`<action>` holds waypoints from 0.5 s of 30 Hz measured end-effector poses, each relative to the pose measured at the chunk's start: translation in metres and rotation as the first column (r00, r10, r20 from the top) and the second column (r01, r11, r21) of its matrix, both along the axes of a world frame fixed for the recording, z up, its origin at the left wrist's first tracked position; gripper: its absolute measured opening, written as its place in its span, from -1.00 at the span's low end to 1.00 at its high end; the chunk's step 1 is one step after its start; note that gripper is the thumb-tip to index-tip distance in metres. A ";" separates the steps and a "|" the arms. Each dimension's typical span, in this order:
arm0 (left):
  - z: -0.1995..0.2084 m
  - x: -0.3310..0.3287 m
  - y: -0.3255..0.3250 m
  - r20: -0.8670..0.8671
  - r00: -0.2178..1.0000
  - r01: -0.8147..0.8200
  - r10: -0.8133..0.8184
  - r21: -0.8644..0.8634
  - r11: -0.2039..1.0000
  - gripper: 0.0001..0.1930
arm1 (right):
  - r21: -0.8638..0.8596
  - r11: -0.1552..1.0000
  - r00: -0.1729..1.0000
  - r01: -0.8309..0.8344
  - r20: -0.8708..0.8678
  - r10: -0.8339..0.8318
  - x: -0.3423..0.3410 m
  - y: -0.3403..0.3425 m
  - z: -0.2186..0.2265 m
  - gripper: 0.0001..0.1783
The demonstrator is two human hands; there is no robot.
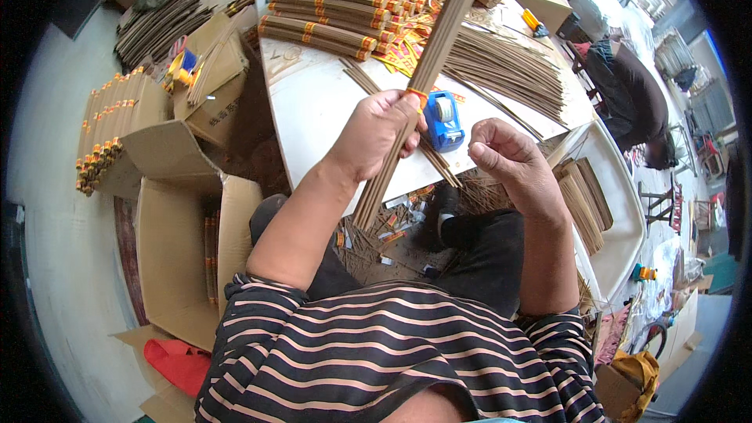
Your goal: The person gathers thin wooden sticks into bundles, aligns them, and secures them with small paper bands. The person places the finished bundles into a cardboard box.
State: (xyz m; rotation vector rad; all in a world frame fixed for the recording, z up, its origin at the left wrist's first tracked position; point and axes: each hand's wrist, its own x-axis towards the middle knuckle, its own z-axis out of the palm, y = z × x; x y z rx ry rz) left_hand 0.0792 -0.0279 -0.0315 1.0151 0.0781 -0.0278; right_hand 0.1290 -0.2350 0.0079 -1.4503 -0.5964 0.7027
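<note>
My left hand (pixel 377 135) is wrapped round a bundle of brown incense sticks (pixel 440 45), which slants from upper right to lower left over the table. A red and yellow paper band (pixel 416 97) circles the bundle at my fingers. Beside the bundle stands a blue tape dispenser (pixel 446 127) with a roll in it. My right hand (pixel 513 158) is raised to the right of the dispenser, thumb and fingertips pinched together; whatever they hold, if anything, is too small to make out. Loose incense sticks (pixel 509 70) lie fanned behind it, and flat paper labels (pixel 403 56) lie near them.
Banded bundles (pixel 329 12) are stacked at the back of the white table (pixel 301 113). An open cardboard box (pixel 178 254) stands at my left, more bundles (pixel 117 121) beyond it. A white tub (pixel 619 211) with sticks is at right. Another person (pixel 638 94) bends over farther off.
</note>
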 end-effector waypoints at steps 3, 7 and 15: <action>0.006 -0.030 -0.011 0.022 1.000 0.014 -0.015 0.028 1.000 -0.79 | 0.015 0.994 0.993 -0.112 0.050 0.111 -0.013 0.013 0.010 -0.81; 0.016 -0.060 -0.020 0.046 0.998 0.037 -0.044 0.149 0.988 -0.78 | 0.007 0.983 0.979 -0.186 0.085 0.184 -0.022 0.022 0.010 -0.82; 0.022 -0.088 -0.022 0.072 0.994 0.055 -0.077 0.266 0.962 -0.74 | -0.152 0.964 0.955 -0.216 0.172 0.241 -0.040 0.030 0.028 -0.79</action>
